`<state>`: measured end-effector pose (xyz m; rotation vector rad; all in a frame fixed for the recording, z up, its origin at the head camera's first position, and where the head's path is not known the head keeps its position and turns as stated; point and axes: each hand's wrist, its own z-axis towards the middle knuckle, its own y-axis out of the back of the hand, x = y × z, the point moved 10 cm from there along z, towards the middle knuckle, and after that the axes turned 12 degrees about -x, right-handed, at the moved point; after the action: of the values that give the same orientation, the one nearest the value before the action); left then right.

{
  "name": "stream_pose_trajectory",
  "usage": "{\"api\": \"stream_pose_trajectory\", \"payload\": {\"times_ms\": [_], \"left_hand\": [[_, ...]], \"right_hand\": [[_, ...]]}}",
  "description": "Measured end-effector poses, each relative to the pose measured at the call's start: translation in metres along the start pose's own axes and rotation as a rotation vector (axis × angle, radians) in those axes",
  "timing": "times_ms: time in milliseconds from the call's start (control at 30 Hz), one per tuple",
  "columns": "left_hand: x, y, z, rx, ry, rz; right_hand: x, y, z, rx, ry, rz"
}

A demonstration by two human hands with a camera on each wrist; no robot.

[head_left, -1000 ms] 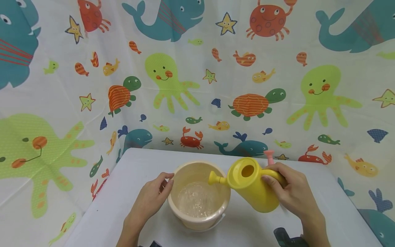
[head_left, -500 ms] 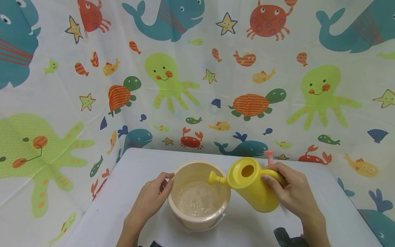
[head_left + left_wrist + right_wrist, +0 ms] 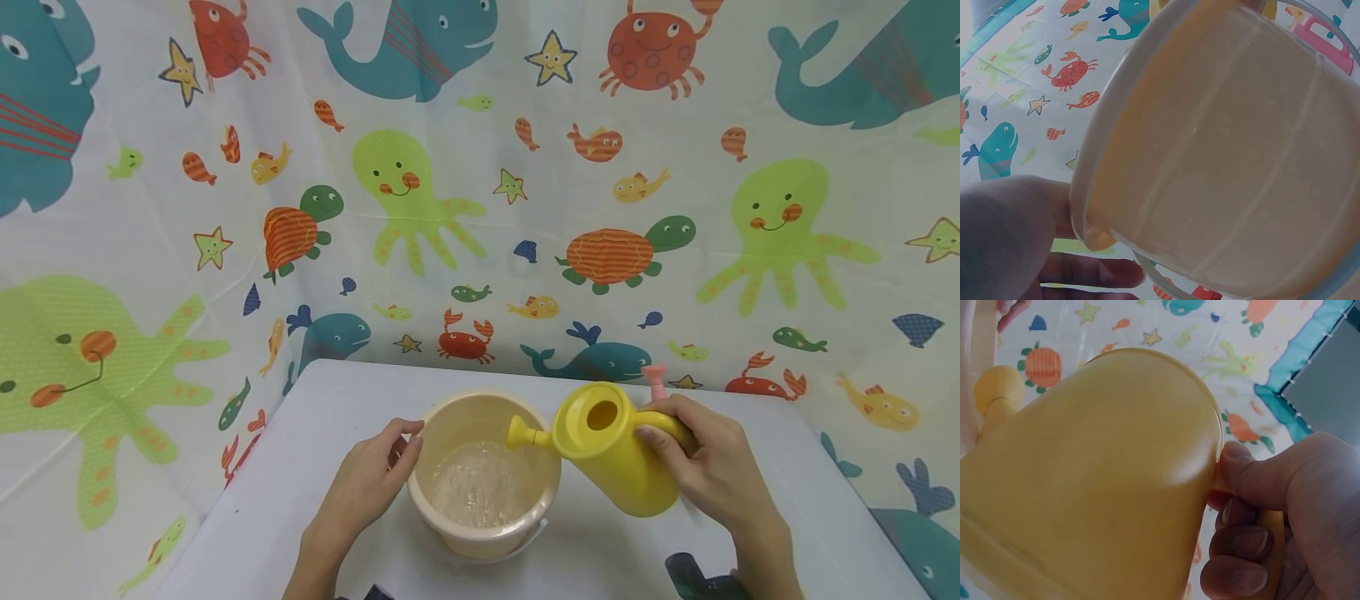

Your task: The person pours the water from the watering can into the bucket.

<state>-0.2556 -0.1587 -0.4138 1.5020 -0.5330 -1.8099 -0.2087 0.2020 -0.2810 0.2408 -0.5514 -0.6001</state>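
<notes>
A cream bucket (image 3: 491, 546) stands upright on the white table, with rippling water (image 3: 480, 492) inside. My left hand (image 3: 367, 475) holds its left rim with thumb and index finger; in the left wrist view the other fingers (image 3: 1104, 272) reach out below the rim. My right hand (image 3: 712, 458) grips the handle of a yellow watering can (image 3: 630, 467), its fingers curled round it in the right wrist view. The can tilts left, with its spout (image 3: 525, 435) over the bucket's right rim. Any stream from the spout is too faint to make out.
A pink object with a flared end (image 3: 655, 379) stands behind the watering can, mostly hidden by it and my right hand. The bucket's pale handle (image 3: 532, 540) hangs at the front right. A sea-animal curtain (image 3: 480, 233) backs the white table (image 3: 352, 392).
The water's surface ripples differently from frame to frame. Both hands, the bucket and the watering can keep their places.
</notes>
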Motion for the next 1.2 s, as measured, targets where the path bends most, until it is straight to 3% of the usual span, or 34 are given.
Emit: {"api": "stream_pose_trajectory", "payload": {"times_ms": [1200], "left_hand": [[0.0024,0.0028,-0.0015,0.000,0.017,-0.020]], "right_hand": [[0.0096,-0.0023,0.0039,0.022,-0.005,-0.029]]}}
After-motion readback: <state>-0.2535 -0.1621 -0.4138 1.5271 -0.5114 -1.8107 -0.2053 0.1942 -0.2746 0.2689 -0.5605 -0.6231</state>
